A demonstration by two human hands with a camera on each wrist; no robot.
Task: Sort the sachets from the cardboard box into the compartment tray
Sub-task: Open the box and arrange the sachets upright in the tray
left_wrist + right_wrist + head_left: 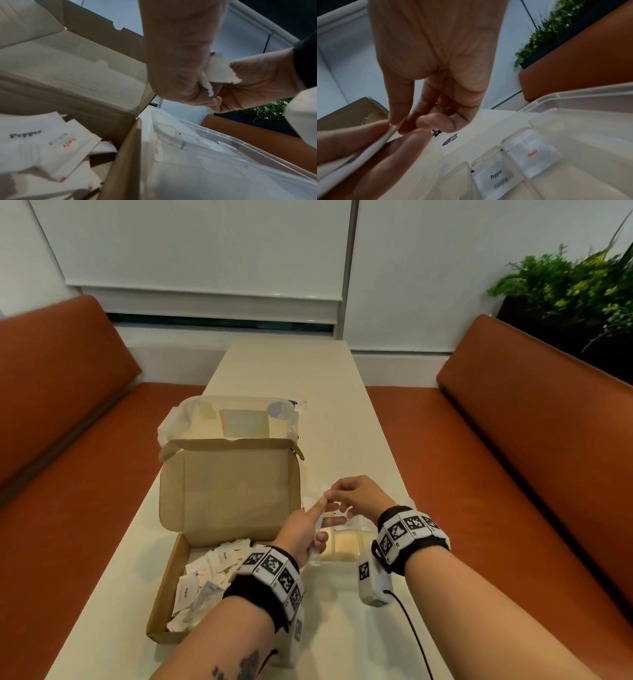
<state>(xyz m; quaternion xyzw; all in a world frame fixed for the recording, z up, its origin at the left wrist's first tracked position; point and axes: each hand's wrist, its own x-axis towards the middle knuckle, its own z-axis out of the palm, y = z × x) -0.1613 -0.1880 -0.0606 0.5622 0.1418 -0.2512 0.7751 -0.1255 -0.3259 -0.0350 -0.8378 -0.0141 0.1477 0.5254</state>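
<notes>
Nearest the camera: open cardboard box (171, 577) on the pale surface (342, 412), left of centre; loose heap of white sachets (209, 573) in its near half, lying every which way, some marked Pepper, some Salt; lid (236, 494) stands up at the far side.

Just right of the box, above the clear compartment tray (342, 546): left hand (303, 530) grasps a small stack of white sachets (317, 508), fingers curled round it; stack's long axis runs from palm up-and-away, top end pointing away from the person towards the right hand; lower end sticks out below the palm. Right hand (356, 496) meets it from the right, thumb and forefinger pinching the top end of the stack; other fingers (435, 119) curled in loosely.

Tray under both hands, touching or v. near the box's right wall (can't tell which); right wrist view shows one Pepper sachet (494, 177) flat in one compartment, one Salt sachet (532, 154) in the next compartment to its right, text facing up.

Farther back: clear plastic lid (236, 416) behind the box. Orange benches (513, 422) either side; green plants (565, 285) far right.
</notes>
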